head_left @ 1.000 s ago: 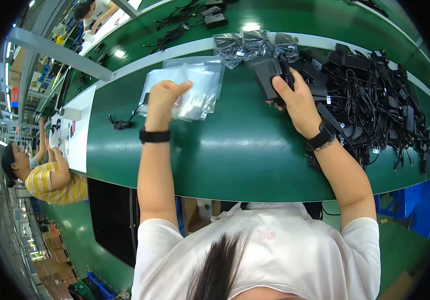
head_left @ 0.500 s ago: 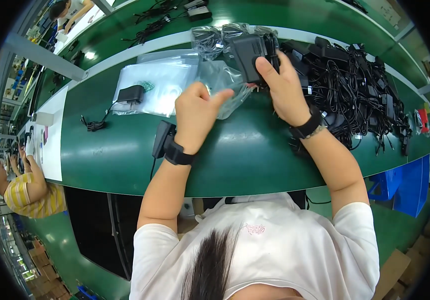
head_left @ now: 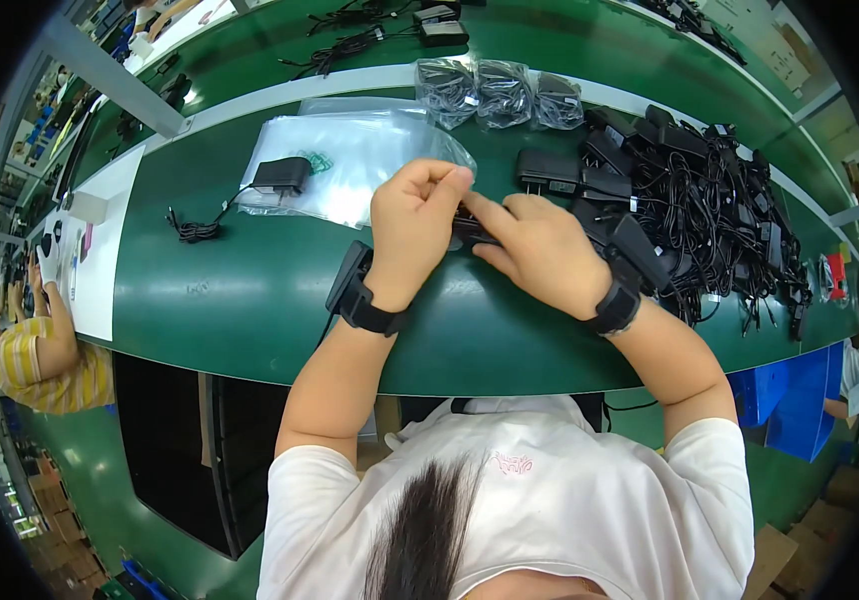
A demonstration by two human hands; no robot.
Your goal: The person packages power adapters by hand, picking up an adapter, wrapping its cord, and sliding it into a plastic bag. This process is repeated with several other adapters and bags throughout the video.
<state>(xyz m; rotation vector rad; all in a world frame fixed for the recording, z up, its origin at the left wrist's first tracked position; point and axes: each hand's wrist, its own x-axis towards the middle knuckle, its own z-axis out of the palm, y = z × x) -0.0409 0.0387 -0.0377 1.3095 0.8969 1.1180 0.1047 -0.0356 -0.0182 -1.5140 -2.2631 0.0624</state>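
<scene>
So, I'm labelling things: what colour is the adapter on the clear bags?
The adapter is black, showing best in the head view.

Black item [head_left: 467, 231] (mostly) behind fingers [head_left: 493, 215]

Black adapter pile [head_left: 695, 215], green tabletop [head_left: 240, 300]

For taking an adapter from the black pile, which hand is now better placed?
Probably the right hand: it is nearer to the pile of black adapters. The left hand is farther off, beside the clear bags, though both look busy.
</scene>
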